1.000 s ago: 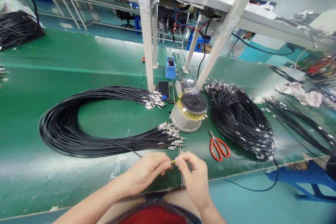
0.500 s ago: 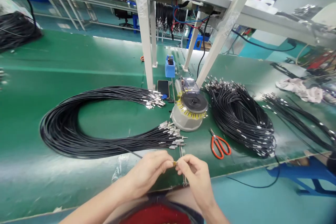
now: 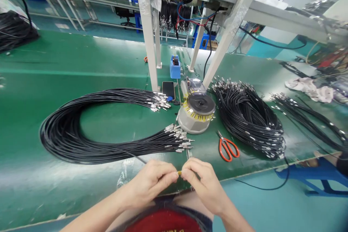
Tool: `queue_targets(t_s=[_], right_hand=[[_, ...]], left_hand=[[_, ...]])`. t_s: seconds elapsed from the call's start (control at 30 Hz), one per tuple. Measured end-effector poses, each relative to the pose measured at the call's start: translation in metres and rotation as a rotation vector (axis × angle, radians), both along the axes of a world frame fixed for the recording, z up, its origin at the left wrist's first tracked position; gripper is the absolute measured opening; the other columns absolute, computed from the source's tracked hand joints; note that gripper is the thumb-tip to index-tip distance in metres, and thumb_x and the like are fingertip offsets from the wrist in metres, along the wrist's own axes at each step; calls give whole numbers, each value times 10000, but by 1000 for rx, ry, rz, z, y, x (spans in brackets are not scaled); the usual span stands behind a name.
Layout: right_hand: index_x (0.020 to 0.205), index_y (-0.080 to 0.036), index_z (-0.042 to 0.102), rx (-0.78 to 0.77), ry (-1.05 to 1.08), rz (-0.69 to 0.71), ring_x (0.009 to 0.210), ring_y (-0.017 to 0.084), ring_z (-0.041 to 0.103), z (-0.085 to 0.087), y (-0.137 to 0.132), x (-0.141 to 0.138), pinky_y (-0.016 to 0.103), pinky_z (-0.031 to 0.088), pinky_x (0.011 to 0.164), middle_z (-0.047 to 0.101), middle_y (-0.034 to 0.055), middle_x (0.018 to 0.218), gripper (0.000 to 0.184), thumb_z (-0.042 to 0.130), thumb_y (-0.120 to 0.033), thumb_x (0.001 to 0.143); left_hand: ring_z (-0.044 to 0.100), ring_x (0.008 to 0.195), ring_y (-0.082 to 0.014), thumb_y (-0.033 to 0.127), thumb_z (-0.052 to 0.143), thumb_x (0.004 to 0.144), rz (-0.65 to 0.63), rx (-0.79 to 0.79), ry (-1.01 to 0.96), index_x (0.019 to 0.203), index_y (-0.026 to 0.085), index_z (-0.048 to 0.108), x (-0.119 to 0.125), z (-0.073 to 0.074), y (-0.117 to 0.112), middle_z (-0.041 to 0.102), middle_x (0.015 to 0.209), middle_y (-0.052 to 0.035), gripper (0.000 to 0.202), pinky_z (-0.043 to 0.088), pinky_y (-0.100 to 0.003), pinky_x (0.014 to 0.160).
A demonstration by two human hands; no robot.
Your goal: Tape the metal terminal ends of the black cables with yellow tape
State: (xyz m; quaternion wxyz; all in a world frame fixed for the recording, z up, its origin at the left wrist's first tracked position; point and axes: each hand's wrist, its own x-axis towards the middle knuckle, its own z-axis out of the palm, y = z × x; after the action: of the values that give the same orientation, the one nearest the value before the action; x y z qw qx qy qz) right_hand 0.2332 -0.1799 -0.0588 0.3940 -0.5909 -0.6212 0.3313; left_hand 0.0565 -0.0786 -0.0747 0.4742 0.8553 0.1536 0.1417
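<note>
My left hand (image 3: 153, 179) is closed on a black cable (image 3: 138, 158), which runs out of it to the left toward the bundle. A small strip of yellow tape (image 3: 179, 173) shows between my two hands, at the cable's end. The fingertips of my right hand (image 3: 199, 179) pinch the right side of this tape; the cable's tip is hidden by the fingers. Just beyond my hands lies a curved bundle of black cables (image 3: 61, 130) with metal ends. Behind them stands a round grey tape dispenser (image 3: 195, 123) with yellow strips around its black disc.
Red-handled scissors (image 3: 228, 149) lie right of my hands. Farther right are a coiled cable pile (image 3: 247, 119) and loose cables (image 3: 310, 119). A phone (image 3: 169, 90) and a blue tape holder (image 3: 175, 68) sit near white shelf posts (image 3: 148, 32). A blue stool (image 3: 323, 177) stands at right.
Both hands have turned a little and sit slightly lower, with the thumbs nearer together around the yellow tape. The view has shifted slightly; the things on the table stay in place.
</note>
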Motion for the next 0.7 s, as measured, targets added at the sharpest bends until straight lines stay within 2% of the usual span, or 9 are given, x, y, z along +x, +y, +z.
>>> queue_targets(t_s=[0.07,0.23,0.3,0.4,0.47,0.63,0.7], right_hand=[[746,-196,574,-14,-17,37,697,145,537,0,-1,3,254,426,643,591,3,733,272,455,-225,989],[829,-185,596,162,-305,43,752,194,506,-9,-5,5,348,411,744,606,54,781,265,387,-173,992],[822,-187,586,106,-271,30,745,188,517,-10,-6,6,332,418,725,604,48,782,255,396,-184,993],[774,-196,568,-79,-63,53,692,146,552,-7,-4,7,261,440,654,605,8,749,280,408,-214,1003],[754,-195,570,-122,-1,92,672,131,561,-4,-2,8,239,444,638,606,-6,734,301,408,-216,1007],[795,-184,605,114,-267,199,726,174,508,-5,-3,7,305,422,689,592,38,753,323,362,-197,1008],[782,-183,610,141,-276,212,700,175,492,-7,-4,5,311,417,673,585,40,724,337,358,-203,1006]], left_hand=[[392,558,-99,319,395,1014,-2,-39,-13,719,150,575,0,-1,1,452,607,33,385,311,-219,564],[511,658,-118,300,397,1018,28,-19,17,899,160,636,-1,-6,1,559,725,3,302,369,-209,619],[501,660,-122,290,378,1023,38,49,25,882,159,620,0,-7,0,541,724,1,308,369,-214,618],[486,664,-132,285,340,1029,41,152,-15,865,154,600,2,-8,-4,525,726,-10,334,369,-229,627],[480,658,-134,285,322,1032,42,184,-29,851,152,592,2,-8,-4,528,723,-14,351,366,-234,626],[497,606,-112,303,332,1033,-56,63,13,793,159,594,-1,-6,-1,576,675,3,383,366,-213,606],[510,594,-109,319,349,1028,-81,30,12,804,157,619,-1,-7,0,596,663,2,387,369,-210,603]])
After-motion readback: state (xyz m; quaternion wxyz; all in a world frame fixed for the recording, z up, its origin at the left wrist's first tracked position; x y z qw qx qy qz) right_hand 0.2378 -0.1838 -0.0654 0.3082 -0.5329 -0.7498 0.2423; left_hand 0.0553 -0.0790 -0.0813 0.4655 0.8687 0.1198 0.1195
